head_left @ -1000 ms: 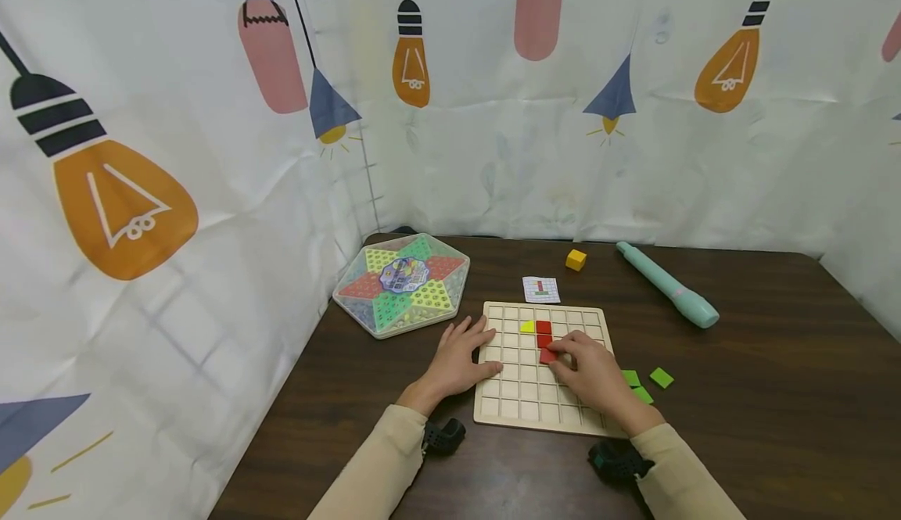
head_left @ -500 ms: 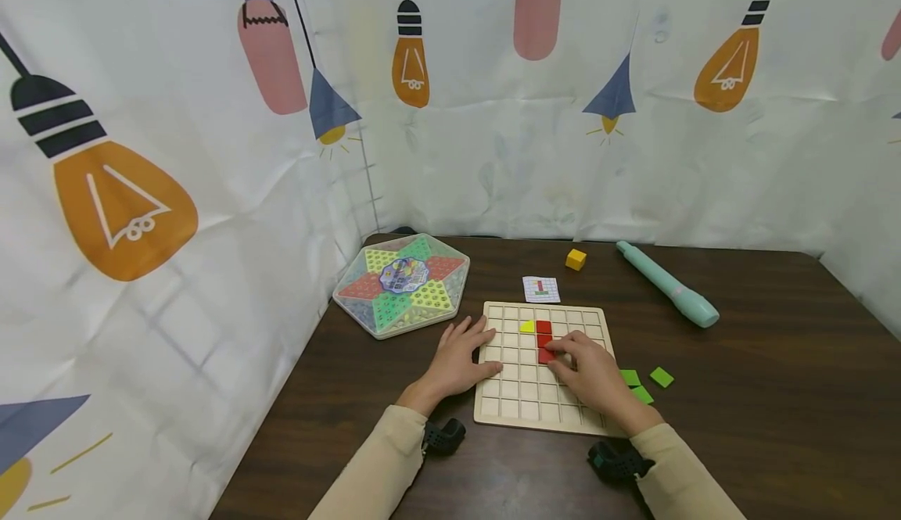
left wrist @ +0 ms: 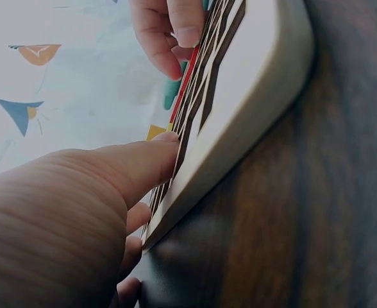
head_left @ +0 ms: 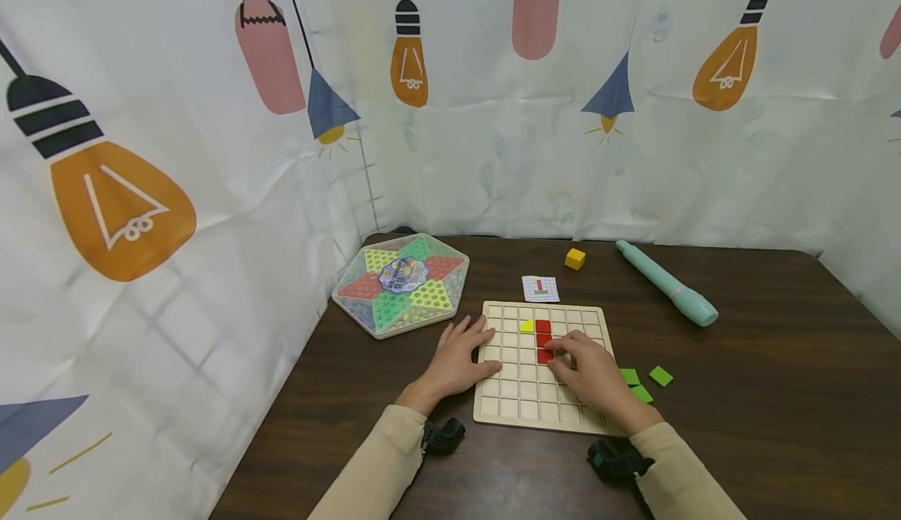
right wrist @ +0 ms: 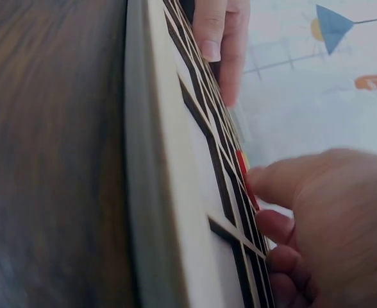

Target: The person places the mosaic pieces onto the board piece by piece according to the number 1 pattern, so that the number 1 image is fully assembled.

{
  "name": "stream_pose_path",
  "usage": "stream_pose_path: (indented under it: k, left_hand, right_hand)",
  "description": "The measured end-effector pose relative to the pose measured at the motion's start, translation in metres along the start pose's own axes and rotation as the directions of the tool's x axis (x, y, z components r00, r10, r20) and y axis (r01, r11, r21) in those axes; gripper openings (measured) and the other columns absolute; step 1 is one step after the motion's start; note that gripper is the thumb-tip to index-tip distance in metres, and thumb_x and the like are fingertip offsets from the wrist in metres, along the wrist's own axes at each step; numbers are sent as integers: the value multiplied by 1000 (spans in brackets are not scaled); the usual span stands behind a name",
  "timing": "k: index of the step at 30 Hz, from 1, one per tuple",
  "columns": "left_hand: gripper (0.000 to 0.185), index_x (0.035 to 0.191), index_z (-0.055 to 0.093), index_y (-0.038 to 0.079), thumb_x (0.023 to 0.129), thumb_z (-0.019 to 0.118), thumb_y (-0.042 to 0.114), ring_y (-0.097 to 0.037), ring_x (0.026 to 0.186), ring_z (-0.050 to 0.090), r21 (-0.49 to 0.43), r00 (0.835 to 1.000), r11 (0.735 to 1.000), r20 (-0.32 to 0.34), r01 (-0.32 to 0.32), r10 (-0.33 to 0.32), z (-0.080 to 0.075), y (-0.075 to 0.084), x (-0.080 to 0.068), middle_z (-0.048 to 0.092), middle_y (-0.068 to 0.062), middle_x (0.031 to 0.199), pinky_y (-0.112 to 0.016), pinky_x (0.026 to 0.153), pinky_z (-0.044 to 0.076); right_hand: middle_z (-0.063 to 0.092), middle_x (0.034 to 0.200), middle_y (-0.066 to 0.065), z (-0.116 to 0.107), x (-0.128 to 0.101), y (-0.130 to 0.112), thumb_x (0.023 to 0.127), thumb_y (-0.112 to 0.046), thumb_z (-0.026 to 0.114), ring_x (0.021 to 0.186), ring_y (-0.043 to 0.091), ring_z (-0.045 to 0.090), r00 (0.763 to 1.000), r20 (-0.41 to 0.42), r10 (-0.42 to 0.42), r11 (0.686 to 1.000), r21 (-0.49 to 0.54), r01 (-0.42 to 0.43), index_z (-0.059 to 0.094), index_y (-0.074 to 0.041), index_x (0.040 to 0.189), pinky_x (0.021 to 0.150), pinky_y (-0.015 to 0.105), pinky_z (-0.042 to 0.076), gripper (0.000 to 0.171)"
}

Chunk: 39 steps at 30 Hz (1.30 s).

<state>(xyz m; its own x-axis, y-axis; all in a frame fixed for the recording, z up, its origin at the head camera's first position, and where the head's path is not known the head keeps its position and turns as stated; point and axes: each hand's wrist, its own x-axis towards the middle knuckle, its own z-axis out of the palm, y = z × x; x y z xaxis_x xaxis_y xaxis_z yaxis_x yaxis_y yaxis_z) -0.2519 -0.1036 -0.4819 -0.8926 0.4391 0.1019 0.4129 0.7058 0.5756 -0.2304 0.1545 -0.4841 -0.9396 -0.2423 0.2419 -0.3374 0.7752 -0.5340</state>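
A wooden grid board point(head_left: 510, 409) lies on the table, bearing a yellow tile point(head_left: 526, 326) with a curved side and a column of three red square tiles point(head_left: 543, 326). My left hand point(head_left: 456, 357) rests on the board's left edge with fingers spread; in the left wrist view its thumb point(left wrist: 143, 163) presses on the rim. At the lowest red tile point(head_left: 545, 356), the thumb and index finger of my right hand point(head_left: 590, 370) pinch its right side and partly cover it. The other right fingers are curled, seen in the right wrist view beside the red tiles point(right wrist: 242, 163).
Several green tiles point(head_left: 660, 377) lie right of the board, some partly behind the right forearm. Beyond the board are a small pattern card point(head_left: 540, 289), a yellow cube point(head_left: 575, 259) and a teal stick-shaped object point(head_left: 669, 284). A hexagonal Chinese checkers box point(head_left: 401, 285) sits at the back left.
The lowest red tile has shifted slightly left and now lines up under the other two, with my right fingers following it. My left hand has stayed in place.
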Motion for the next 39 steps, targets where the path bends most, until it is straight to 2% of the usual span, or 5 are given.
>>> stream_pose_path:
  k: [4,10,25,32,39]
  left_hand:
    - [61,144,50,8,92,68,35,-37,148,17,-2,1000,1000,5,-11,11,-1,0,-1,30,-13,158,-57,118,5]
    - [61,144,50,7,92,68,35,-37,148,16,-17,1000,1000,4,-7,7,-4,-1,-2,29,-13,158,-57,118,5]
    - [59,145,50,10,93,67,34,-35,148,15,4,1000,1000,19,8,-8,-4,-1,1,28,-9,159,-55,119,4]
    - [59,145,49,12,94,65,36,-33,149,15,12,1000,1000,19,11,-11,-3,-2,2,27,-7,159,-54,120,3]
    - [58,144,50,10,94,66,34,-34,148,16,-10,1000,1000,16,5,-5,0,0,0,29,-10,159,-55,119,4]
  right_hand:
    - [59,93,-8,-3,-2,0,89,-17,73,70,11,45,999,-24,-23,999,43,24,73,-16,112,58,25,38,24]
    - [67,96,-6,-17,-1,7,92,-11,68,72,9,52,982,-155,-108,990,76,121,74,-14,108,62,26,48,17]
    - [70,100,0,-85,-24,57,96,-20,64,76,8,59,971,-236,-48,999,-1,49,72,-13,112,62,27,50,19]
    - [72,86,0,-102,-31,71,98,-40,58,74,15,63,992,6,130,991,42,-130,71,-10,115,57,30,48,36]
    - [70,100,2,-100,-32,84,93,-38,66,76,12,59,980,151,132,991,4,-134,73,-12,108,63,32,49,31]
